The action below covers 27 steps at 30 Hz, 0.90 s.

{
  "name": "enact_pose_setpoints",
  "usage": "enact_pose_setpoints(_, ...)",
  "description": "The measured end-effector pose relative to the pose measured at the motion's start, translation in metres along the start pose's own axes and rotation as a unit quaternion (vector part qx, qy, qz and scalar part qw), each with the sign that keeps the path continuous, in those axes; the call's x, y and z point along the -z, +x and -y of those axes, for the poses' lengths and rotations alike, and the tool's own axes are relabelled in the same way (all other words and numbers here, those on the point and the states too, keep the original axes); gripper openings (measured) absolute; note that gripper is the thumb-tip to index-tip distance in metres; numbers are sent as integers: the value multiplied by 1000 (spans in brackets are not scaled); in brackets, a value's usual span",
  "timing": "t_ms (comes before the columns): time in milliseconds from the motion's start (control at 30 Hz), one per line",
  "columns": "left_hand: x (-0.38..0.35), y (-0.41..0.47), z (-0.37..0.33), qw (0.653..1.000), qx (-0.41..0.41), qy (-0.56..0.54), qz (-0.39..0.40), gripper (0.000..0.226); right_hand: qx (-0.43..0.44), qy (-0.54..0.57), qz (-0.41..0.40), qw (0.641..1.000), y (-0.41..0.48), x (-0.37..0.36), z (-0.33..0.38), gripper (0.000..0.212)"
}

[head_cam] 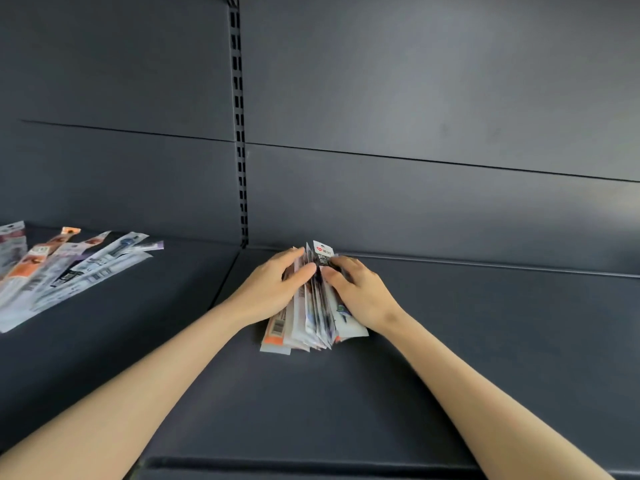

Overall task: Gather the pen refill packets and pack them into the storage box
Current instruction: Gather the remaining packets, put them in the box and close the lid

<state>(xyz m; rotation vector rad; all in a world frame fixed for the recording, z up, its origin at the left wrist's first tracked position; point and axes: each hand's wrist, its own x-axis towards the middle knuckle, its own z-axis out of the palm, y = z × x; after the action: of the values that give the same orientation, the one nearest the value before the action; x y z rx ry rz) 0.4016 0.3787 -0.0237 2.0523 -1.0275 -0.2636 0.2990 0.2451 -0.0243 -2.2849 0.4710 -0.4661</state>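
Note:
A bundle of pen refill packets (pixel 313 323) stands on edge on the dark shelf (pixel 485 323), near the back wall. My left hand (pixel 273 289) holds the bundle's left side, with the thumb across the top. My right hand (pixel 360 292) grips its right side, fingers curled over the packets' upper ends. One packet with a white and black header sticks up above the rest. A second, fanned-out heap of loose refill packets (pixel 65 268) lies flat at the far left of the shelf. No storage box is in view.
The grey back panel (pixel 415 116) rises right behind the bundle, with a slotted upright (pixel 240 133) to its left. A seam divides the shelf into a left and a right section. The shelf's front edge (pixel 311 465) runs along the bottom.

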Motion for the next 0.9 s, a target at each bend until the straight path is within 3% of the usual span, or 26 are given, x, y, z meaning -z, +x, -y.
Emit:
enact_pose_setpoints(133,-4,-1,-3,998,-33,57,13,51,-7,4,12,1000,3,-4,3,38)
enact_pose_setpoints(367,7,6,2,996,-11,81,22,50,-32,1,28,999,8,-11,8,42)
enact_pose_setpoints(533,16,0,-5,993,-42,111,-8,41,-36,-19,11,999,3,0,14,47)
enact_pose_setpoints(700,36,-20,-9,978,-73,190,-46,32,15,-29,-41,999,-6,11,33,36)
enact_pose_setpoints(900,76,-57,-7,966,-95,206,-125,25,108,-87,-33,990,-23,-2,72,23)
